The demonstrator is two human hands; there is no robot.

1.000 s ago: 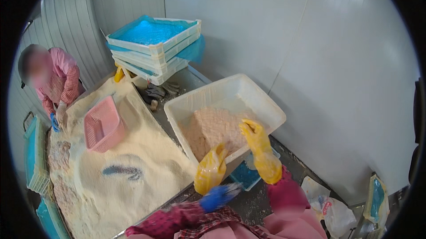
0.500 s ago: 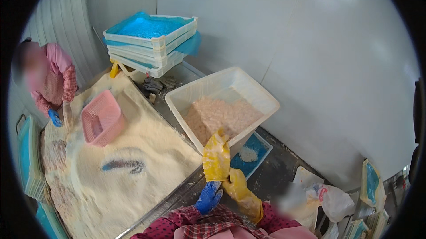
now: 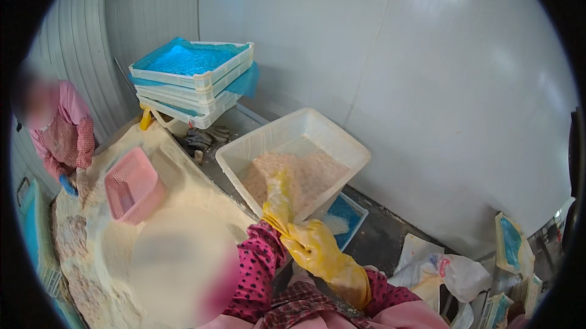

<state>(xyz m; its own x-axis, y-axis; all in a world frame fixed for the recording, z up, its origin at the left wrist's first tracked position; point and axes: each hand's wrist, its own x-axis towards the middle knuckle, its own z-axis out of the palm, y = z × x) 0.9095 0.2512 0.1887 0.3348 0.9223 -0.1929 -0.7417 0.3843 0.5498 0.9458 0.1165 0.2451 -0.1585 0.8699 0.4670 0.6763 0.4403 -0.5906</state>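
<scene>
Yellow rubber covers both of your hands, and they meet just in front of your chest. Your right hand (image 3: 317, 249) is clenched on the left glove (image 3: 278, 198), pinching it near the wrist, where the polka-dot sleeve (image 3: 259, 262) comes out. That grip reads as tugging the glove along the arm, though I can't tell whether it is coming off or being seated. Your left hand (image 3: 278, 207) points up and away from you, its fingers loosely straight and holding nothing, which keeps the rubber taut for the other hand to work on.

Just beyond the fingertips stands a white tub (image 3: 342, 146), tilted with its near end low, so the pale pinkish mass (image 3: 299, 173) inside slumps toward you and stays within easy reach. Under its raised side lies a blue-lined tray (image 3: 348, 213) with a little white heap in it.

To your left the tabletop (image 3: 183, 182) is buried in pale meal, and a pink basket (image 3: 131, 185) lies tipped on it. A blurred patch hides the part of the tabletop nearest you. At the far end a person in pink (image 3: 61, 133) bends over the meal with one hand down in it. Behind, a stack of white trays (image 3: 189, 85) with blue liners stands against the wall, kept off the working surface. Crumpled white bags (image 3: 439, 268) lie on the floor to your right.
</scene>
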